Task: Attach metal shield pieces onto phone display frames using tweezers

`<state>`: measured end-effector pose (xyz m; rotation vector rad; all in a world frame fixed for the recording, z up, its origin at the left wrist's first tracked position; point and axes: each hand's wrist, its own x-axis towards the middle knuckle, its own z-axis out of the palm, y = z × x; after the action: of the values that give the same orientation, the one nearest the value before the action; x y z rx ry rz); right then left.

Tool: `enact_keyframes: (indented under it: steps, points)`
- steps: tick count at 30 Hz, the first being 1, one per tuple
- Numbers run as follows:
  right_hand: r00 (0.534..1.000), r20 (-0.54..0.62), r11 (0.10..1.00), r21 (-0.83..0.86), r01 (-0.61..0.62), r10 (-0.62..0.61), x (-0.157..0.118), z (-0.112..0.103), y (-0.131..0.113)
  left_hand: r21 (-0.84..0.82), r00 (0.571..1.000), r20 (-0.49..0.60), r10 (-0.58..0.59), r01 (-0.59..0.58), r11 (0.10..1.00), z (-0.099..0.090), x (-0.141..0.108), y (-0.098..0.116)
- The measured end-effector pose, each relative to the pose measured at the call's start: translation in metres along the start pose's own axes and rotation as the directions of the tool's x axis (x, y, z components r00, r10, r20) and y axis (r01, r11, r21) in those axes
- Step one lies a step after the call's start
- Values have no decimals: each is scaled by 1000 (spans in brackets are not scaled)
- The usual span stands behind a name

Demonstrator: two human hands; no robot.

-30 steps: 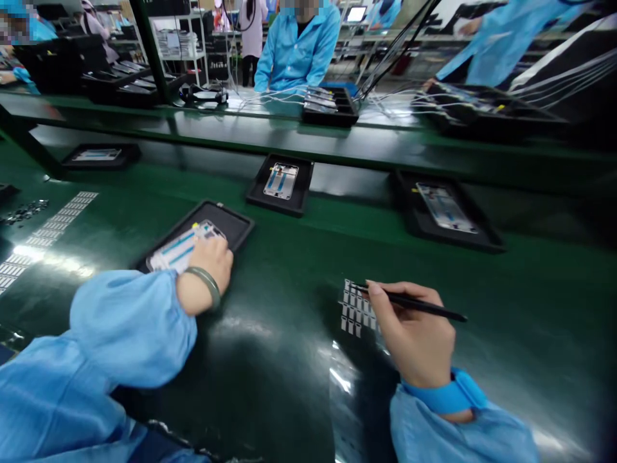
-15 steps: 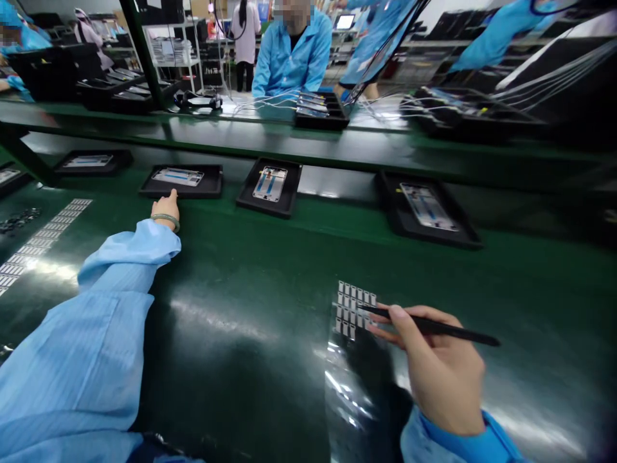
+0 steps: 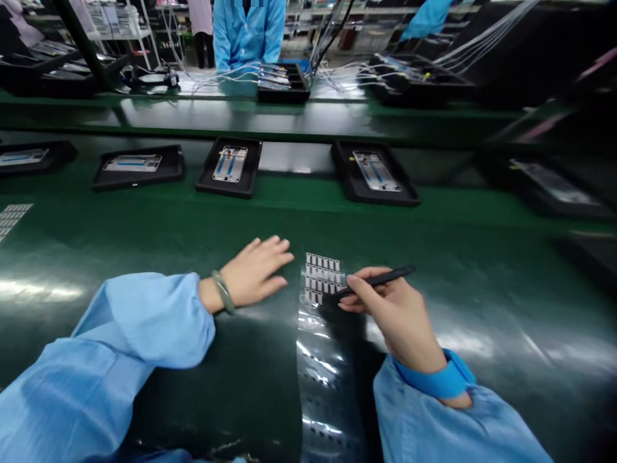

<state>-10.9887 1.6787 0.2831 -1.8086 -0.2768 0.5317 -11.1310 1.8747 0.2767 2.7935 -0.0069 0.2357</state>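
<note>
Black tweezers (image 3: 385, 277) are held between the thumb and fingers of my right hand (image 3: 390, 308), their tips at the lower right of a grid of small pale parts (image 3: 322, 271). These parts sit at the top of a clear film strip (image 3: 328, 386) on the green table. Left of the grid, my left hand (image 3: 255, 270) hovers or rests palm down with its fingers spread and nothing in it. A green bangle circles that wrist, and a blue band is on the right one.
Black trays holding phone frames, such as this tray (image 3: 207, 173) and another tray (image 3: 344, 168), line the table's far side. Behind them a raised shelf (image 3: 193, 116) carries cables and more trays. A person in blue (image 3: 248, 32) is beyond it. Another parts sheet (image 3: 13, 215) lies far left.
My left hand has come back from beside a far tray to the left of the grid, its fingers now spread. The tweezer tips have shifted to the grid's lower right. The view has turned right.
</note>
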Motion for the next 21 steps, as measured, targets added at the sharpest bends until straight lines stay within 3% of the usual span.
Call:
enact_keyframes:
  steps: [2, 5, 13, 21]
  points:
    - [1000, 18, 999, -37, -18, 19, -1, 0, 0, -18, 995, 48, 84, -84, 996, 15, 7, 28]
    - [998, 44, 997, -65, -33, 36, -2, 4, 3, -17, 992, 84, 96, -95, 995, 28, 13, 43]
    - [993, 65, 995, -9, -100, 101, -2, 13, 2, -38, 995, 98, 32, -28, 999, 33, 13, 40]
    - [986, 94, 975, 165, -151, 137, 3, 5, 0, -128, 994, 109, -29, 43, 991, 30, 16, 44]
